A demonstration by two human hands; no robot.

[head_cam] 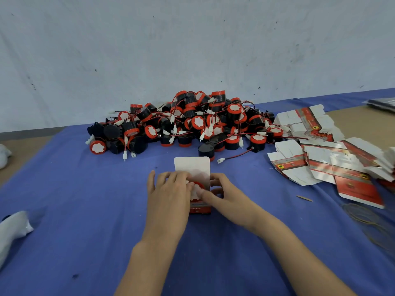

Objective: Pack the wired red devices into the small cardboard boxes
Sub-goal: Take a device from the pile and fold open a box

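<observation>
1. Fingers point(181, 178) of the left hand point(168, 189): bent, close together, pinching the top of the device point(200, 185) and its white plug at the box mouth.
2. Right hand point(222, 195): thumb lies across the device's white face; the other fingers curl round the right side of the box point(199, 208).
3. Device: red-rimmed, sunk into the open top of the box, mostly hidden by both hands.
4. Box: small, red front, upright on the blue cloth point(85, 189) at near centre, white lid flap point(192, 165) standing open on the far side.
5. Pile of devices point(181, 122): black and red, tangled wires, far centre, against the wall.
6. Flat boxes point(320, 150): unfolded, heaped loosely at right.
7. Rubber bands point(363, 214): near right, on the cloth.
8. White bundle point(12, 229): near left edge; what it is cannot be told.
</observation>
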